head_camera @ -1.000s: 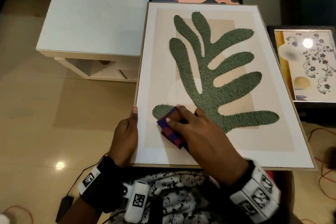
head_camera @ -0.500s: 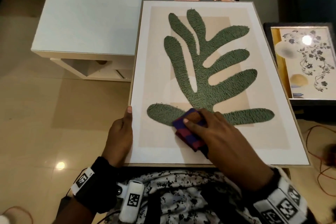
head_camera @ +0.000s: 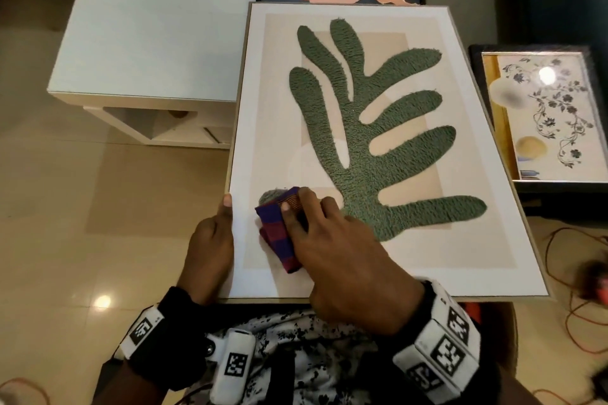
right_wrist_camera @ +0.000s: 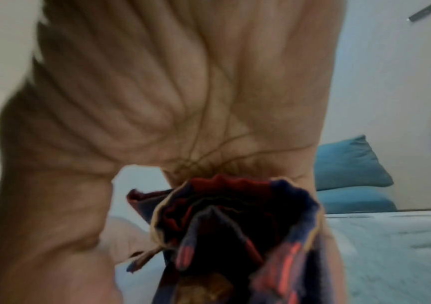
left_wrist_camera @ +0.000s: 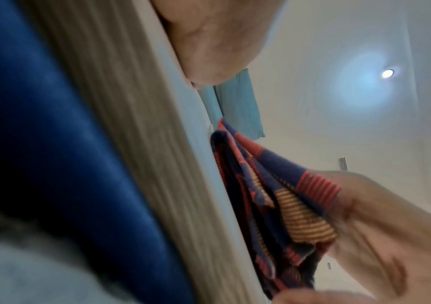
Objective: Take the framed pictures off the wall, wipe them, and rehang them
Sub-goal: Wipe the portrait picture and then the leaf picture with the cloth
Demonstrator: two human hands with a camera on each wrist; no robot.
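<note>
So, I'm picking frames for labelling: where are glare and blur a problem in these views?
Head view: sharp; lamp glare on the floral framed picture and on the floor, none on the leaf picture. Left wrist view: frame edge blurred, ceiling light flares, cloth readable. Right wrist view: the right hand fills it, smeared; the cloth is dark.

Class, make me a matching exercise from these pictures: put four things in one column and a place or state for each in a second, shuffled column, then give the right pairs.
Things:
1. folded striped cloth
2. left hand
3. white side table
4. floral picture

Places or states:
A. to the right of the leaf picture
B. grips the leaf picture's left edge
C. under the right hand, on the leaf picture
D. to the left of the leaf picture

Pairs: 1-C, 2-B, 3-D, 4-A
</note>
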